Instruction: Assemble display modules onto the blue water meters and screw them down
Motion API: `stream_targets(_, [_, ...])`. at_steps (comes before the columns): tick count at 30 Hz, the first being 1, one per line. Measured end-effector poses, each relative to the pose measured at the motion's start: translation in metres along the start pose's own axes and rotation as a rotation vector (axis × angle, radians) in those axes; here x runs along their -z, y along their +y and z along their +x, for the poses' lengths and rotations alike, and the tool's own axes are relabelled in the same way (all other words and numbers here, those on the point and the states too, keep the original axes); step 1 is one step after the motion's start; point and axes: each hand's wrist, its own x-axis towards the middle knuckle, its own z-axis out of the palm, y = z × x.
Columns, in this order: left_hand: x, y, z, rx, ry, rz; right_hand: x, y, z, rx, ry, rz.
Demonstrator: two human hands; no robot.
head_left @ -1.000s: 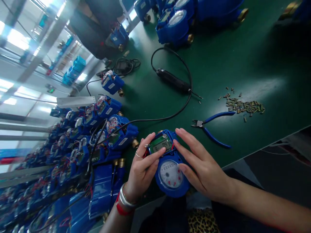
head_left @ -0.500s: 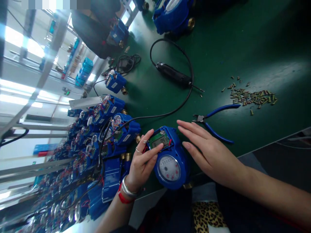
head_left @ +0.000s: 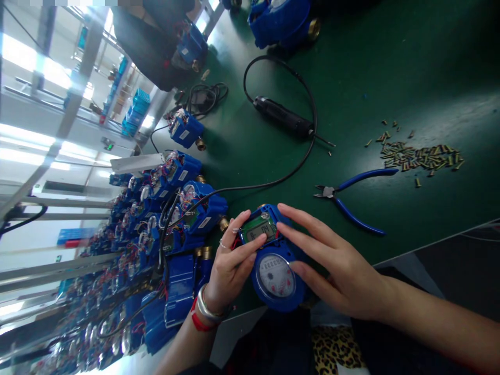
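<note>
A blue water meter point(head_left: 261, 301) lies in front of me, with a round white dial and an uncovered circuit board carrying a small display point(head_left: 259, 232). My left hand point(head_left: 231, 264) is closed over the meter's left side. One of its fingertips rests on the display and others reach along the board's edge, where red wires show. Across from it, my right hand point(head_left: 339, 260) has its fingers stretched and apart. Its fingertips are at the meter's right side beside the board, and its thumb is by the dial's rim.
Blue-handled cutting pliers point(head_left: 330, 192) lie spread on the green table point(head_left: 351, 78). Behind them are a black electric screwdriver point(head_left: 284, 117) with its cord and a heap of brass-coloured screws point(head_left: 422, 158). Several blue meters point(head_left: 205, 211) crowd the left. Another blue meter point(head_left: 279, 23) stands at the back.
My right hand has moved left onto the meter's right side, its fingertips now at the board. The view has shifted slightly, and my left hand keeps its place on the meter.
</note>
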Motion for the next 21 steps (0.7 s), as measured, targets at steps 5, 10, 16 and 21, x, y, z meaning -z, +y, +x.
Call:
stream_targets(5, [0.001,-0.002,-0.001,-0.003,-0.008,-0.004,-0.008,0.006,-0.006,0.035,-0.037,0.055])
stream_targets(10, [0.001,-0.002,-0.002,0.008,-0.017,-0.01,-0.013,0.005,-0.01,-0.063,-0.063,0.104])
stream_targets(16, [0.001,-0.001,0.0,-0.015,0.007,0.001,-0.017,0.002,-0.012,-0.123,-0.036,0.159])
stream_targets(21, [-0.001,-0.001,0.001,-0.02,0.021,-0.011,-0.021,-0.002,-0.013,-0.113,0.011,0.049])
